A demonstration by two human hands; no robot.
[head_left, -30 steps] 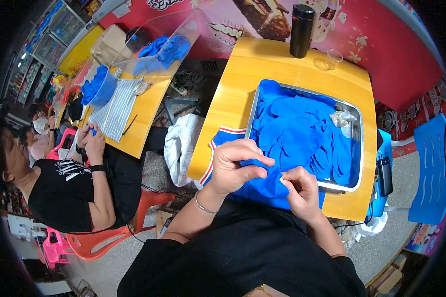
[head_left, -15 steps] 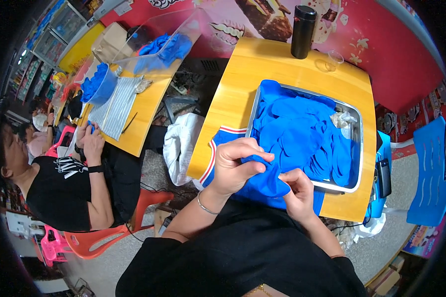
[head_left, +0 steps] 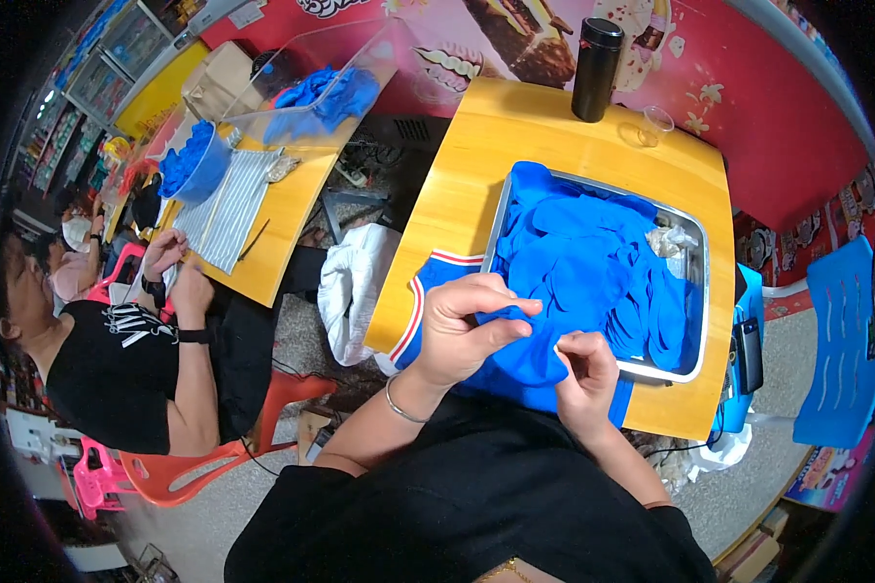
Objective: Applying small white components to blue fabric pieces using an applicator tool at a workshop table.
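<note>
Over the near edge of the table, my left hand pinches the upper left part of a thin blue fabric piece between thumb and fingers. My right hand has its fingers closed on the piece's right edge. A small pale spot shows at those fingertips, too small to name. Just beyond, a metal tray holds a heap of flat, rounded blue fabric pieces and a crumpled clear plastic bag. Under my hands lies a blue cloth with red and white trim, partly hidden.
A black flask and a clear cup stand at the table's far side. To the left, another person sits at a second table with a blue basin and a clear bin. A blue chair is at right.
My hands keep their hold on the blue piece and have barely shifted; its folds hang slightly differently. The other person's hands at left have moved apart and one is raised.
</note>
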